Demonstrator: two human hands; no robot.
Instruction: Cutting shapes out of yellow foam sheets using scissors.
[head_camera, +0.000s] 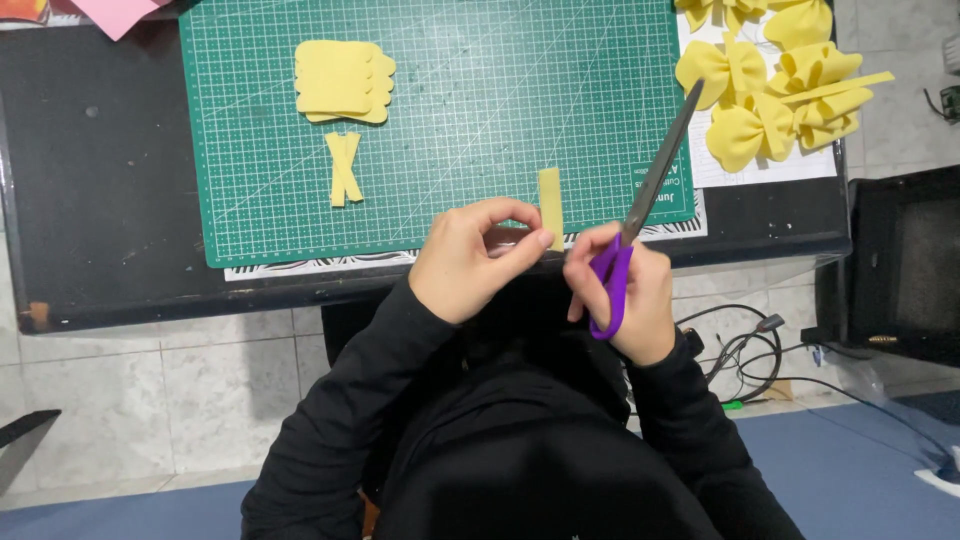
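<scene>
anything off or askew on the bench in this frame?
Nothing damaged or spilled. Only oddity: the green cutting mat sits slightly skewed and its near edge hangs past the black table. The right hand holds purple-handled scissors; the left hand pinches a yellow strip.

We seem to be in a home craft corner. A dark desk (110, 200) carries a green gridded cutting mat (470, 120), stacked yellow foam squares (340, 80), loose yellow strips (343, 168) and finished yellow bows (775, 95). Below the desk we see pale floor tiles (180, 400), a blue rug (860, 470), tangled cables (750, 350) and a black speaker-like box (900, 265).
</scene>
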